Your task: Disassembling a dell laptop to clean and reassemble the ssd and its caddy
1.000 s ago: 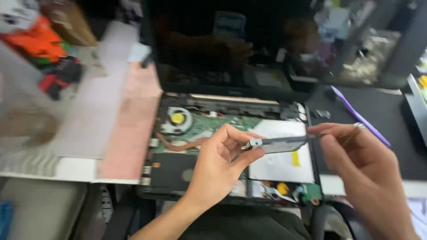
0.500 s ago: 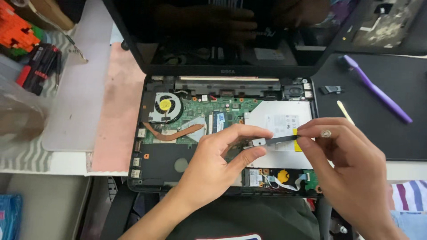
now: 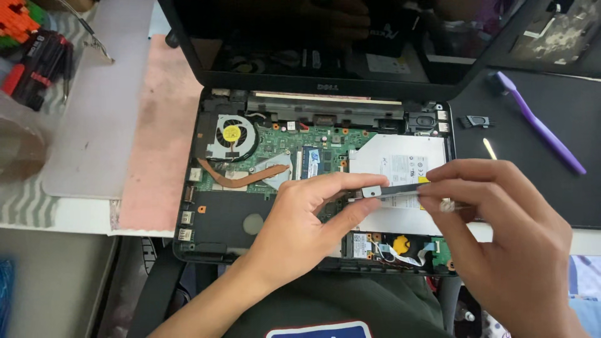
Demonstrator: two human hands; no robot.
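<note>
An opened black laptop (image 3: 213,216) lies in front of me with its green circuit board (image 3: 294,141), round fan with a yellow hub (image 3: 232,134) and silver optical drive (image 3: 400,164) exposed. Both hands hover over the drive. My left hand (image 3: 307,219) pinches one end of a thin dark metal strip (image 3: 391,188) between thumb and forefinger. My right hand (image 3: 501,231) grips the strip's other end with its fingertips. A ring shows on one right finger.
A purple plastic pry tool (image 3: 541,125), a small black part (image 3: 477,121) and a pale stick (image 3: 489,148) lie on the black mat (image 3: 563,188) at right. A pink mat (image 3: 156,138) sits left of the laptop, with red-and-black tools (image 3: 37,66) at far left.
The view has shifted and steadied, so the laptop sits more centred. Both hands keep hold of the strip over the drive, with my right hand slightly lower.
</note>
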